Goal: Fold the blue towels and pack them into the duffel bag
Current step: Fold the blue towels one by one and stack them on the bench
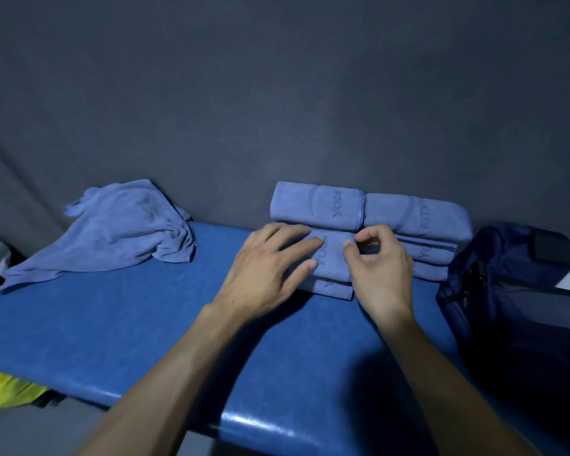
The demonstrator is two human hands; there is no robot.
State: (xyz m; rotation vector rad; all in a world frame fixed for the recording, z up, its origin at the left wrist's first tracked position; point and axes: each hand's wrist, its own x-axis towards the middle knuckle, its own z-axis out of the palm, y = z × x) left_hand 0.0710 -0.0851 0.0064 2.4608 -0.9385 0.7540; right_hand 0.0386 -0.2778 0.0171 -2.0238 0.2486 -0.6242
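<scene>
Towels are the matter here, all blue, on a blue padded tabletop [119,324] set against a dark grey wall [277,93]. Largest is the navy duffel bag [520,291] at the right end of the tabletop, just beside the folded towels. An unfolded towel [112,228] lies crumpled at the far left. Four or so folded towels [415,222] are stacked at the back right, two printed YOGA. On the nearest folded towel [333,261] rests the left hand [264,268], fingers straight and spread, pressing flat. Beside it the right hand [379,268] has fingers curled, thumb and forefinger pinching the same towel's top fold.
</scene>
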